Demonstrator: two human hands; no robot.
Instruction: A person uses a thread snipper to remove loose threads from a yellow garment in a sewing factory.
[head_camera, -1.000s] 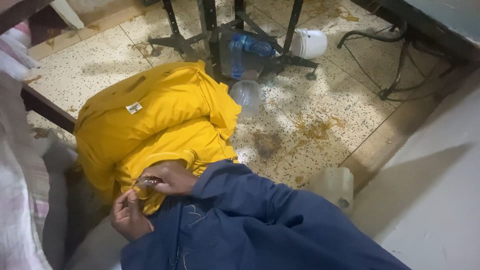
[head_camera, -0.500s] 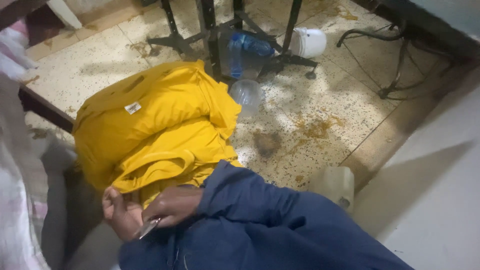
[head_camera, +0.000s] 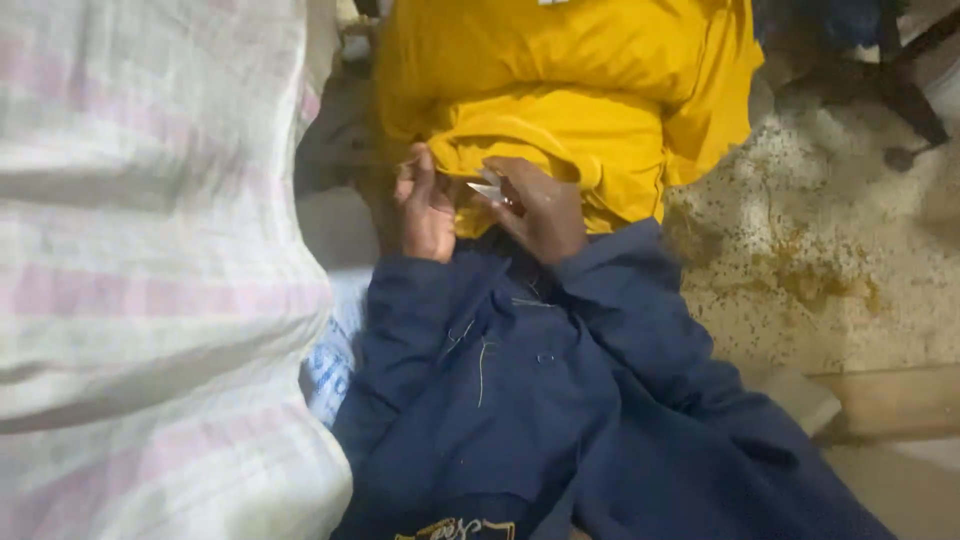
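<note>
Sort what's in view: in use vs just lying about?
In use:
- yellow garment, its edge pinched by left hand
- small metal snips in right hand

Lying about:
- pale checked cloth at left
- speckled floor
- dark metal leg top right
- loose threads on blue sleeve

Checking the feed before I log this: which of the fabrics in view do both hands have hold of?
The yellow garment. The left hand pinches its folded edge; the right hand holds a small metal tool there. The pale checked cloth lies untouched alongside.
</note>
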